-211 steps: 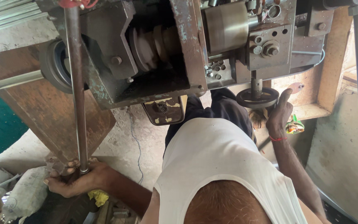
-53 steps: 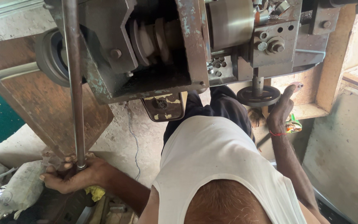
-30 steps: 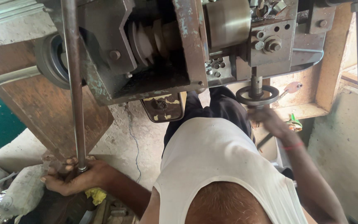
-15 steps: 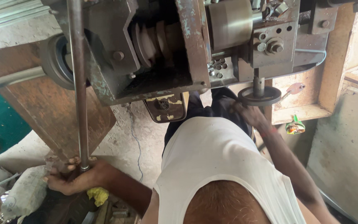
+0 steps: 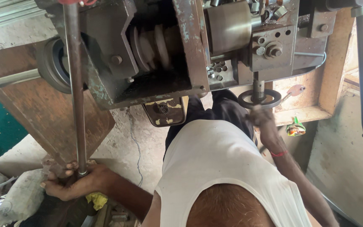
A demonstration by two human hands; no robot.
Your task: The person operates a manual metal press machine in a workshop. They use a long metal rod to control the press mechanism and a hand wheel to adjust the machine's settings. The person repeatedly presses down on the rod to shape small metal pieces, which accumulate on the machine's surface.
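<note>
Your left hand (image 5: pixel 70 185) clamps the long grey steel rod (image 5: pixel 74 84); your right hand (image 5: pixel 262 120) grips the small dark handwheel (image 5: pixel 259 99) (exposed stepped pulley (image 5: pixel 154 46) could snag fingers).

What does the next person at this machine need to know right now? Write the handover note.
Left hand: wrapped around the lower end of the long steel rod, which runs up the front of the machine.
Right hand: on the small handwheel under the right side of the machine.
Done: both hands in place on rod and wheel.
Left: cannot tell from this view how far the handwheel is turned; check it first.
</note>
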